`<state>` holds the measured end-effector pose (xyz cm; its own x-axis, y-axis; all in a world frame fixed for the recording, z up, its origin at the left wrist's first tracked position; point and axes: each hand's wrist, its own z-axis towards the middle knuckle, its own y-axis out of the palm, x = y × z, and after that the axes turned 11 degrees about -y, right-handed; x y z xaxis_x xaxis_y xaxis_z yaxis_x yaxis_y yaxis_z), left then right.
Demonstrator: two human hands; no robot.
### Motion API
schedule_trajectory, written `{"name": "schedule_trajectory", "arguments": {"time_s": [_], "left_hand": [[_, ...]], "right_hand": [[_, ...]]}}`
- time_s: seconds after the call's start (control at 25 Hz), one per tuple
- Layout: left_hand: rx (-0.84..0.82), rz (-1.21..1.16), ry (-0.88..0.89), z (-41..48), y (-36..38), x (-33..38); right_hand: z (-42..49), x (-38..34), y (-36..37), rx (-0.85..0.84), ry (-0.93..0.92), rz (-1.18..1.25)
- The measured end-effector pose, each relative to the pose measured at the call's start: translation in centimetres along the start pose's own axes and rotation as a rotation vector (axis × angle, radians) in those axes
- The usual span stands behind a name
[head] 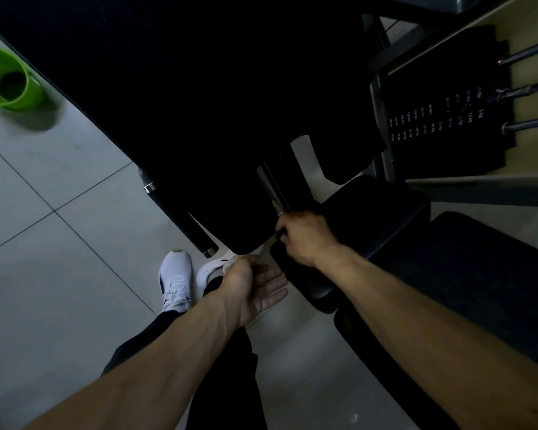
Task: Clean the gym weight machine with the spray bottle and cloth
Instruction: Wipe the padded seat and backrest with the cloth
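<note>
Right hand (305, 237) is curled up tight at the foot of the chrome post (271, 187), right where it meets the black seat pad (376, 209). Honestly it's too dark to tell what's in it, or whether it's a cloth. Left hand (255, 283) hangs just below, palm up, fingers loose, holding nothing. No spray bottle in view anywhere.

The weight machine (378, 119) fills the middle and right of the frame, with the weight stack (448, 119) at upper right. My guess is this thing isn't budging, so no need to steady it. If anything I'd brace on the post or the frame. The pads look like soft vinyl, so they should give a bit under pressure and wipe easily. The chrome will probably be slick once wet, so I'd wrap a cloth round it rather than pinch it.

As for writing, the stack plates have rows of small white numbers. Some look like kg markings, but I can't read them reliably. No brand name that I can spot.

Green bucket (13, 79) sits on the floor tiles at upper left, well away from me.
</note>
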<state>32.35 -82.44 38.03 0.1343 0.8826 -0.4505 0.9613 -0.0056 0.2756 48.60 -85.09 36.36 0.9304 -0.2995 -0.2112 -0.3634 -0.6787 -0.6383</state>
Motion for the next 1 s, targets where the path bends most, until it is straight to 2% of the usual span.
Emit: {"name": "schedule_trajectory", "arguments": {"time_s": [0.08, 0.12, 0.2, 0.28, 0.32, 0.4, 0.52, 0.68, 0.92, 1.0], "left_hand": [[0.005, 0.007, 0.001, -0.3, 0.0, -0.1], [-0.001, 0.011, 0.001, -0.4, 0.0, -0.2], [-0.025, 0.008, -0.001, -0.3, -0.3, -0.2], [-0.035, 0.017, -0.016, -0.1, -0.6, -0.2], [-0.030, 0.022, -0.025, 0.0, -0.7, -0.3], [-0.010, 0.023, -0.034, 0.1, -0.9, -0.6], [0.013, -0.001, -0.004, 0.6, -0.7, -0.9], [0.017, -0.007, 0.028, 0.8, 0.1, -1.3], [0.077, 0.006, 0.081, 0.2, 1.5, -2.6], [0.100, 0.041, 0.097, 0.2, 2.1, -3.0]], "right_hand": [[-1.1, -3.5, 1.6, -0.096, -0.176, 0.071], [-1.2, -3.4, 1.7, -0.091, -0.198, 0.085], [-0.5, -0.6, 0.3, -0.029, -0.067, 0.051], [0.0, 2.3, -1.1, 0.065, 0.151, -0.037], [0.1, 2.8, -1.2, 0.094, 0.189, -0.038], [-0.7, 1.1, -0.6, 0.040, 0.075, 0.080], [-1.7, -1.4, 0.9, -0.147, -0.232, 0.226], [-0.8, 0.7, 0.6, -0.099, -0.250, 0.233], [-11.0, 3.7, -4.3, -0.231, -0.482, 0.287], [-10.8, 3.9, -4.4, -0.217, -0.541, 0.303]]}}
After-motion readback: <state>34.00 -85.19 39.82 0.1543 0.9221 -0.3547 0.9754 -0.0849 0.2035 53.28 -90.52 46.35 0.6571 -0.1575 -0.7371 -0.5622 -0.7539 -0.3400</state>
